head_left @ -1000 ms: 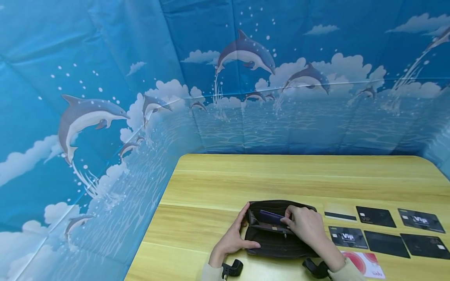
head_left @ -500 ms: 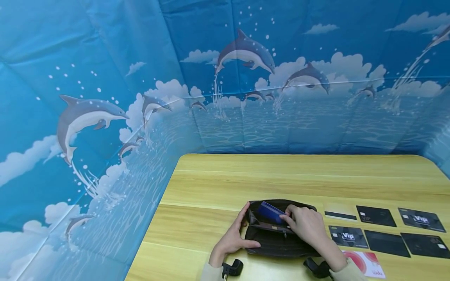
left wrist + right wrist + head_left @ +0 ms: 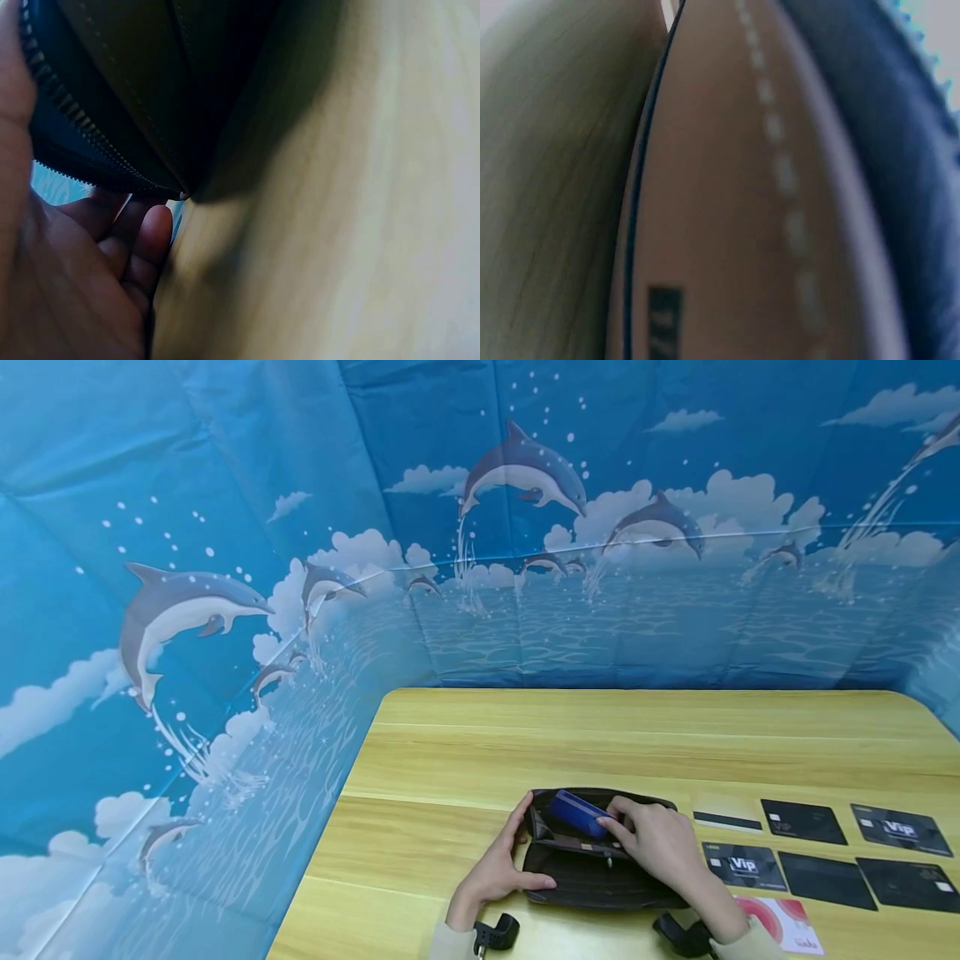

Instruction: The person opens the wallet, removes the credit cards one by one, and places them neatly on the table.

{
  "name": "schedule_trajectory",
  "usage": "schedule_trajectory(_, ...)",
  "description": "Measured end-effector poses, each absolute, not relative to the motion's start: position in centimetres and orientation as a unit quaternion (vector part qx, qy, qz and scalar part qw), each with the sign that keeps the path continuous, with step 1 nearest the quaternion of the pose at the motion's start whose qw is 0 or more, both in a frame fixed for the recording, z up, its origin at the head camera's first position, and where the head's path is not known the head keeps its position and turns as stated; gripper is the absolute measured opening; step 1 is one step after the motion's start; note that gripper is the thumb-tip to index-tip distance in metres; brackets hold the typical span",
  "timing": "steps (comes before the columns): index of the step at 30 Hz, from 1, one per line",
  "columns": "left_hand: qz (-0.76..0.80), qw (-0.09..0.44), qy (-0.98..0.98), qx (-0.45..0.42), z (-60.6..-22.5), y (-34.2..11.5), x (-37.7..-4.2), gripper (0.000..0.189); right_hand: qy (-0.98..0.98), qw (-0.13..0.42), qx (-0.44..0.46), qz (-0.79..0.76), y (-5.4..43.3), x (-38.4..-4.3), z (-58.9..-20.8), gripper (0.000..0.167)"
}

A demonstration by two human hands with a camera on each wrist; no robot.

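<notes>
A dark zip wallet [image 3: 573,885] lies spread apart near the table's front edge. My left hand [image 3: 491,868] grips its left end, the thumb on the front flap and the fingers along the outer side. In the left wrist view, the fingers of that hand curl under the wallet's zipper edge [image 3: 90,131]. My right hand [image 3: 660,843] reaches over the wallet's right half and pinches a blue card [image 3: 576,812] by its right end, tilted up out of the middle section. Close up in the right wrist view is a stitched brown panel of the wallet [image 3: 720,187]; the fingers are hidden there.
Right of the wallet lie several cards in rows: a pale card with a black stripe [image 3: 727,821], black ones [image 3: 827,880], two with "Vip" lettering [image 3: 742,867]. A pink and white card [image 3: 783,927] is nearest. Behind the wooden table [image 3: 600,739] hangs a dolphin-printed curtain [image 3: 637,635].
The blue card has risen and turned in my right fingers, so its broad face now shows instead of its edge. My left hand and the wallet have stayed in place.
</notes>
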State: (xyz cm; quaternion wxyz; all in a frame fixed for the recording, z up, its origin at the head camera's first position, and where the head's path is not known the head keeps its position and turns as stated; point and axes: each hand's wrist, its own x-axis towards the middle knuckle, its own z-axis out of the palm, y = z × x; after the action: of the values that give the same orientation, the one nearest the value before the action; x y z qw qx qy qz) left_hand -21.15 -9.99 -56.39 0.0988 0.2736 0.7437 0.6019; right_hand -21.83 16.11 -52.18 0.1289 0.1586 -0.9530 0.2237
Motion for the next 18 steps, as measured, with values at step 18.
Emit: schedule_trajectory(18,0.603,0.096,0.743,0.274,-56.27,-9.96,-21.10,0.109,-0.920,0.201,0.137,0.307,16.17,-21.50,-52.25,0.015)
